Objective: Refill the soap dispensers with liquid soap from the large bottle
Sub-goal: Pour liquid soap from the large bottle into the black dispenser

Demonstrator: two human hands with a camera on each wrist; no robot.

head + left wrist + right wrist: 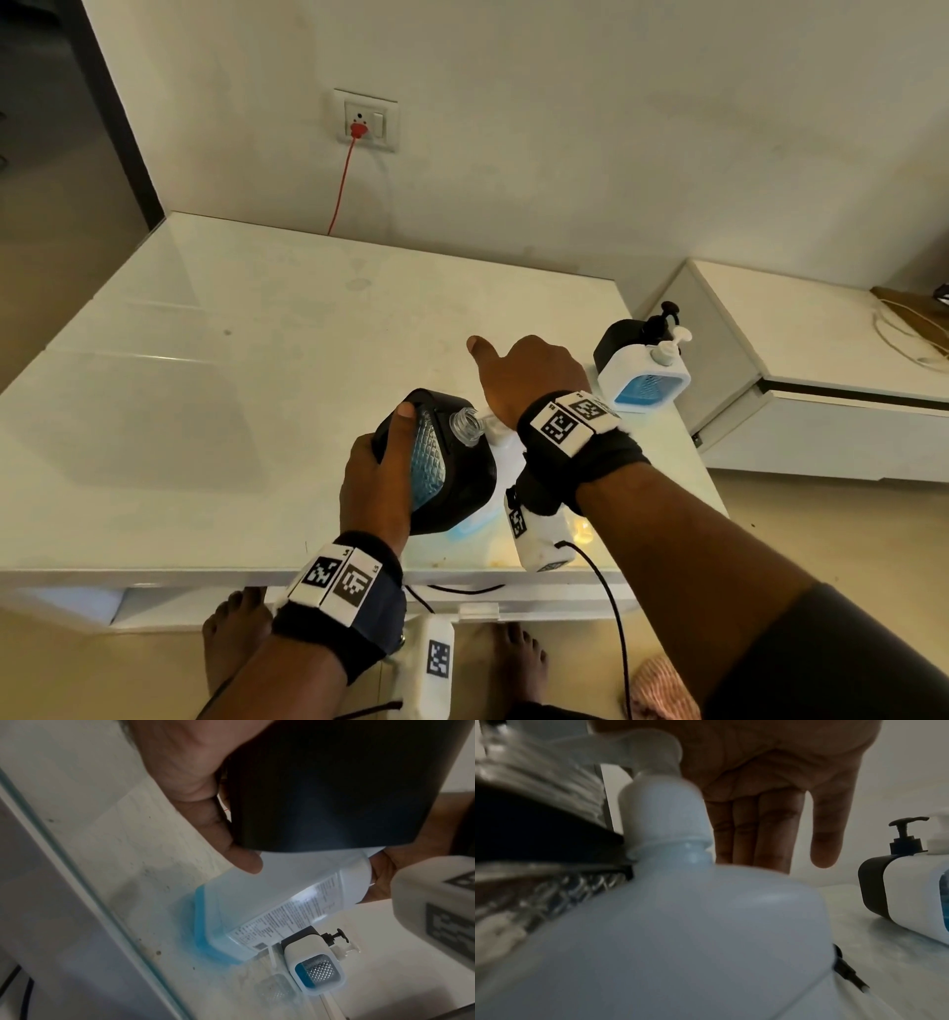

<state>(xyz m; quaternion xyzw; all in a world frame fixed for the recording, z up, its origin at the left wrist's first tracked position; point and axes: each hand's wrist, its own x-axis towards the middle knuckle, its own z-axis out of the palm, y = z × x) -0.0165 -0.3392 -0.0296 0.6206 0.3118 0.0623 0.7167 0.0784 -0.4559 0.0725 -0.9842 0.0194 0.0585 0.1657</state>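
My left hand (382, 462) grips a black soap dispenser (452, 478) and holds it tilted above the white table (205, 360). Its clear threaded neck (466, 424) is uncapped. Beside it stands the large white bottle (282, 898), a little blue soap at its bottom and its pump head (652, 748) on. My right hand (529, 375) hovers over the bottle's top with fingers (824, 833) straight and thumb out, gripping nothing. A black pump part (847, 971) lies on the table by the bottle.
Two more dispensers stand at the table's right edge, a black one (629, 334) and a white one with blue soap (644, 380). A red cable (341, 180) hangs from the wall socket. A low white cabinet (821, 360) sits to the right.
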